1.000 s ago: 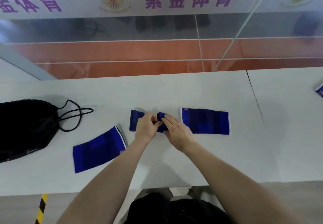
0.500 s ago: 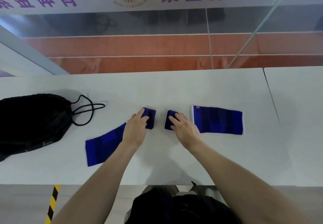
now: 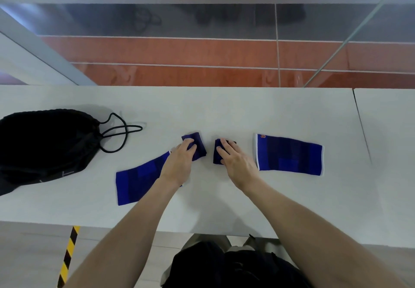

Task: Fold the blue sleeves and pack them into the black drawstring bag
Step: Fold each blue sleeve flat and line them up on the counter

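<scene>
Two small folded blue sleeves lie side by side at the middle of the white table (image 3: 224,107). My left hand (image 3: 179,164) rests its fingers on the left folded sleeve (image 3: 198,150). My right hand (image 3: 235,161) presses flat on the right folded sleeve (image 3: 216,154), hiding most of it. A long blue sleeve (image 3: 137,182) lies flat and angled to the left, partly under my left wrist. Another long blue sleeve (image 3: 289,155) with white edges lies flat to the right. The black drawstring bag (image 3: 45,148) sits at the far left, its cords (image 3: 121,132) looped towards the middle.
A glass partition with purple lettering stands behind the table's far edge. A seam (image 3: 361,128) splits the table from a second one on the right. The near table edge runs just in front of my body; yellow-black floor tape (image 3: 67,256) shows below left.
One second ago both hands met on a single blue bundle; they have since drawn apart, each with one small folded sleeve under it. Little has moved in the last half second.
</scene>
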`<state>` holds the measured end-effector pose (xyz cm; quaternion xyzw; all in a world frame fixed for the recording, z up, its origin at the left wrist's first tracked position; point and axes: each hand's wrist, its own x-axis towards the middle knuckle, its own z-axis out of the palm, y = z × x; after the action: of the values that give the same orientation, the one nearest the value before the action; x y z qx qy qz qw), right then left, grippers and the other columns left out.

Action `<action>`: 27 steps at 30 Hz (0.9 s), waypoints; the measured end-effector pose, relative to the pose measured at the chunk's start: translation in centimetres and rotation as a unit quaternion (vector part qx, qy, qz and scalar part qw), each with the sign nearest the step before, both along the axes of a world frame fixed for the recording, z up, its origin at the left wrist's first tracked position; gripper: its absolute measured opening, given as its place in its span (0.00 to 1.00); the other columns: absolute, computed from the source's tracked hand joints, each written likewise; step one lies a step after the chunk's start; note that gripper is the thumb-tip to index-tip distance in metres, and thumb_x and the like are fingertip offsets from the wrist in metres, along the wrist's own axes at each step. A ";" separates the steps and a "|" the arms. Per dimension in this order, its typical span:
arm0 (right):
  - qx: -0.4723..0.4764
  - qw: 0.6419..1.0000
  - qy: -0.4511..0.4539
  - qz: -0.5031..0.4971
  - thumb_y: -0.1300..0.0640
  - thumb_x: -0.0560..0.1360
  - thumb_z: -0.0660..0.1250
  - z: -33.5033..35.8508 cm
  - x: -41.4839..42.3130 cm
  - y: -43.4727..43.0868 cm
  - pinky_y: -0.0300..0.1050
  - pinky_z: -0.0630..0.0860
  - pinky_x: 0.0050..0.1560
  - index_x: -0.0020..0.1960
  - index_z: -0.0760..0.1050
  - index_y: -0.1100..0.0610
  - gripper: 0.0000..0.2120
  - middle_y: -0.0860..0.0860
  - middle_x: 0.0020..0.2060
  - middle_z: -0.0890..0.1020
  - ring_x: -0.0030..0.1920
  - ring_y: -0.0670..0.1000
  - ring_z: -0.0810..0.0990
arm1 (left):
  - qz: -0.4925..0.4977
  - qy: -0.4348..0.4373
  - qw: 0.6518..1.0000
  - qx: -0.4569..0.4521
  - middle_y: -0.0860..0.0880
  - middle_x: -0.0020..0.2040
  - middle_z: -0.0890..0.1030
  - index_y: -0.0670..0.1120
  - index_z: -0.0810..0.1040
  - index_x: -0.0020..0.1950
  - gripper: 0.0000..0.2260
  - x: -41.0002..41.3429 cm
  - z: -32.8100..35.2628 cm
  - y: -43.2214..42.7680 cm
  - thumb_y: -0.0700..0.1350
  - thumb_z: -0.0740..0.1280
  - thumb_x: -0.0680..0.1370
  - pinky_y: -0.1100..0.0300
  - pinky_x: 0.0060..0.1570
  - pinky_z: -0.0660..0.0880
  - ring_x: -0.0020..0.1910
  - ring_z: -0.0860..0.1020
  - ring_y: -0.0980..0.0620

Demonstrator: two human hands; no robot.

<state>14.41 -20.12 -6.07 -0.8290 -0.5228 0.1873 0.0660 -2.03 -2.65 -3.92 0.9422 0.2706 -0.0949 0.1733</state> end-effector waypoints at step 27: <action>-0.029 0.999 0.018 -0.027 0.64 0.85 0.66 1.2 -0.9 1.8 0.50 0.83 0.59 0.80 0.71 0.55 0.23 0.52 0.86 0.63 0.86 0.56 0.61 | -0.033 -0.028 0.996 -0.082 0.48 0.87 0.66 0.47 0.86 0.72 0.17 0.8 0.7 2.5 0.35 0.67 0.86 0.46 0.73 0.77 0.75 0.76 0.43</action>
<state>13.56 -18.32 -4.84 -0.8409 -0.4932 0.2155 0.0561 -1.27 -0.13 -3.27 0.9357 0.2255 -0.0964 0.2538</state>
